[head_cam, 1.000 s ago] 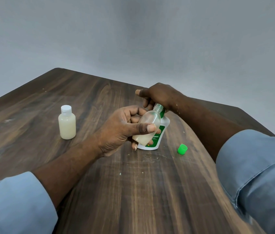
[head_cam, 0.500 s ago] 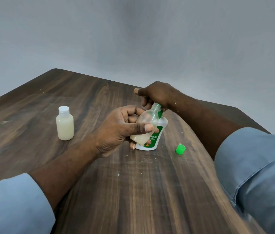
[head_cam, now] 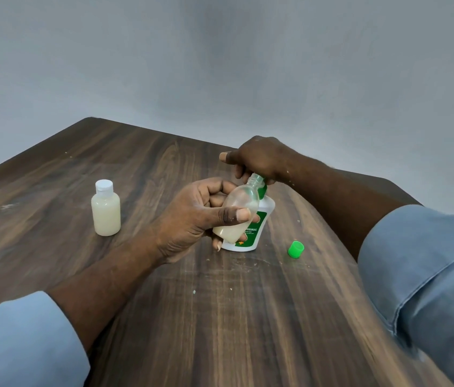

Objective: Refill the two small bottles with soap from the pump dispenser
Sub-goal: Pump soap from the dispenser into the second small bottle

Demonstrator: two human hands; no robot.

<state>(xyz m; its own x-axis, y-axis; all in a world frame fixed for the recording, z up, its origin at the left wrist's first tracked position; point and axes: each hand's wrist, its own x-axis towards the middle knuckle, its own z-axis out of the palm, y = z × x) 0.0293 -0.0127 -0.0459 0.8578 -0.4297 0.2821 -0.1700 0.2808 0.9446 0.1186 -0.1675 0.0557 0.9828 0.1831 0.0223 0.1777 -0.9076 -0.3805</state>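
Note:
My left hand [head_cam: 192, 219] grips a small clear bottle [head_cam: 238, 208], tilted with its open mouth up against the pump head. Cream soap fills its lower part. Behind it stands the white pump dispenser [head_cam: 259, 227] with a green label. My right hand [head_cam: 259, 159] is closed over the dispenser's green pump top, hiding most of it. A second small bottle [head_cam: 106, 209], full of cream soap and capped white, stands upright to the left. A loose green cap [head_cam: 295, 249] lies on the table to the right of the dispenser.
The dark wooden table [head_cam: 220, 317] narrows to a corner at the back left, with its right edge running behind my right forearm. A plain grey wall lies beyond. Small pale specks dot the wood near the dispenser.
Both hands stay on the small bottle and the pump. The view has shifted slightly; nothing else has moved.

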